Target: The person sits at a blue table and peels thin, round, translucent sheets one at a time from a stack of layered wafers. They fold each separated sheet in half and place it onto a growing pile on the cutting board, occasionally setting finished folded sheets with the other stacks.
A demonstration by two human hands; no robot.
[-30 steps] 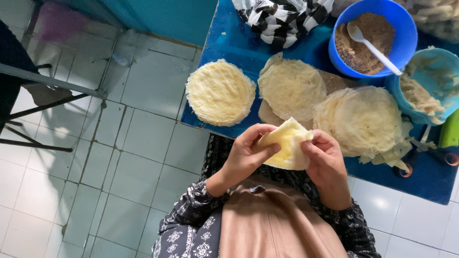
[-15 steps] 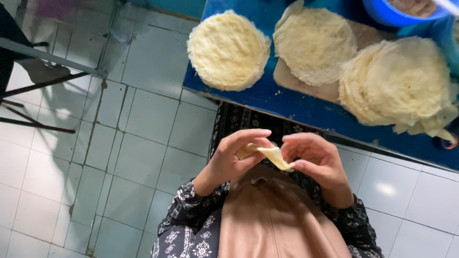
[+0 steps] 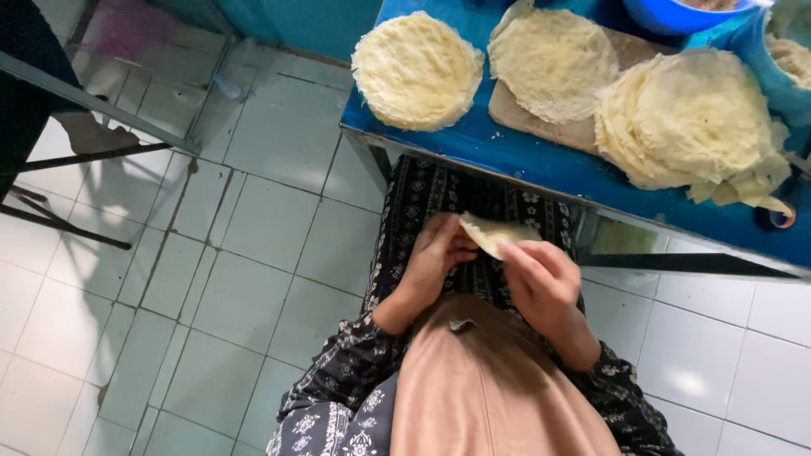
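Both my hands are at my lap, below the near edge of the blue table (image 3: pixel 541 173), working one folded crepe wrapper (image 3: pixel 494 234).

Left hand (image 3: pixel 431 262): fingers curled, tips closed on the wrapper's left end, thumb tucked under as far as I can see. Right hand (image 3: pixel 541 283): fingers bent over the wrapper's lower right edge, pinching it from the 4 o'clock side. The wrapper sits between the two hands, pale yellow, folded into a small flat wedge with its point toward 10 o'clock. Whether there is filling inside I cannot tell; the fold hides it.

Handling judgement: thin, soft, very light. It drapes instead of holding shape, so it probably tears if pulled at one corner. Best held along the folded edge with several fingertips on each side, light pressure, no stretch. The surface looks slightly moist, likely tacky rather than slippery.

On the table, from my hands:
- 11 o'clock: a round stack of wrappers (image 3: pixel 416 69), neat edges.
- 12 o'clock: a single wrapper spread on a wooden board (image 3: pixel 541 122).
- 1 to 2 o'clock: a bigger loose pile of wrappers (image 3: pixel 688 118), edges ragged, some hanging off at the right.
- Far 1 o'clock: rim of a blue bowl (image 3: pixel 676 15), contents mostly out of view.

White floor tiles (image 3: pixel 253 211) at 9 o'clock.
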